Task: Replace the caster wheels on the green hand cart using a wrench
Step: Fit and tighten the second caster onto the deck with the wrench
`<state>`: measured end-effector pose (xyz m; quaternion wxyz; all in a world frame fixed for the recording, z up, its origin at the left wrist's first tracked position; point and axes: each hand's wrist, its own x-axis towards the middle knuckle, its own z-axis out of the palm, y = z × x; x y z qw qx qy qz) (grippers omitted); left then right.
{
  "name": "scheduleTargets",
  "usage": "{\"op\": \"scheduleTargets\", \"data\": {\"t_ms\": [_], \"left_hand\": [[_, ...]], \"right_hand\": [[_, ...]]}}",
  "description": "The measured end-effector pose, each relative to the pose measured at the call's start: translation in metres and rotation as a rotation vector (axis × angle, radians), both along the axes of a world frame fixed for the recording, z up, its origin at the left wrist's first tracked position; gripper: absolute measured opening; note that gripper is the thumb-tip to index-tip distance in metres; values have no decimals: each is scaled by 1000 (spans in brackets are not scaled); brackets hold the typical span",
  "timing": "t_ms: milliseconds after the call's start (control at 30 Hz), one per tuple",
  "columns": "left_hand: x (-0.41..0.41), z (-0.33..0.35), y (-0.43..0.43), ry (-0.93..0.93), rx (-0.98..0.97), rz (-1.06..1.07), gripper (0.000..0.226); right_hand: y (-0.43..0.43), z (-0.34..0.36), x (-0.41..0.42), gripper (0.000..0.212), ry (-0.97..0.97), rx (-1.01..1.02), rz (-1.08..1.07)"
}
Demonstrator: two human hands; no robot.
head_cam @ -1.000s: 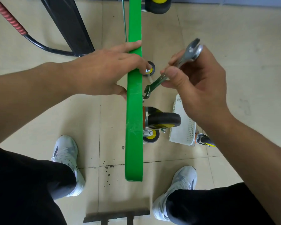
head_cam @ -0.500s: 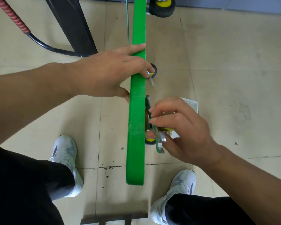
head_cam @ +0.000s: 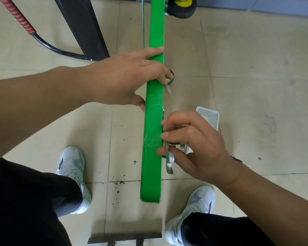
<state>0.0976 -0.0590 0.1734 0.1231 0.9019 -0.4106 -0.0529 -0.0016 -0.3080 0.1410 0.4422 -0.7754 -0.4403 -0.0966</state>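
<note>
Standing over beige floor tiles [head_cam: 247, 86] speckled with dark grit, looking down between two white trainers [head_cam: 73, 176]. Propping the green hand cart's flat deck [head_cam: 152, 135] on its long edge, only the narrow green rim showing, running away from the feet. Steadying it with the left hand [head_cam: 124, 80], fingers [head_cam: 149, 52] wrapping over the top of the rim and thumb pressing the near face. Working the right hand [head_cam: 194, 144] tight against the underside of the deck, curled fingers pinching a slim silver steel wrench [head_cam: 169, 164], free end poking out below the hand; wrench head hidden, so not possible to tell which bolt it is sitting on. Covering the near caster almost wholly with that hand. Noting a black caster wheel with a yellow hub [head_cam: 182, 6] mounted at the far end, a small loose black-and-yellow wheel [head_cam: 171, 79] apparently lying on the floor just past the left fingertips, and a white perforated plastic basket [head_cam: 209, 116] just beyond the right hand. Judging the job as midway at best: one wheel seemingly off, fastening at the near caster being worked, loosening or tightening unclear, remaining corners out of sight.
</note>
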Motion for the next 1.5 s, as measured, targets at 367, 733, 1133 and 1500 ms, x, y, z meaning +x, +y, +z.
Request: {"op": "scheduleTargets", "data": {"t_ms": [367, 733, 1133, 1500], "left_hand": [[-2, 3, -4, -7, 52, 57, 68], [-3, 3, -2, 13, -3, 26, 64], [-3, 2, -3, -32, -27, 46, 66], [-1, -1, 0, -1, -87, 31, 69]], "right_hand": [[16, 40, 54, 16, 789, 371, -419], [31, 40, 92, 17, 1113, 321, -482], [17, 51, 57, 12, 569, 239, -347], [-6, 40, 17, 18, 74, 132, -134]]}}
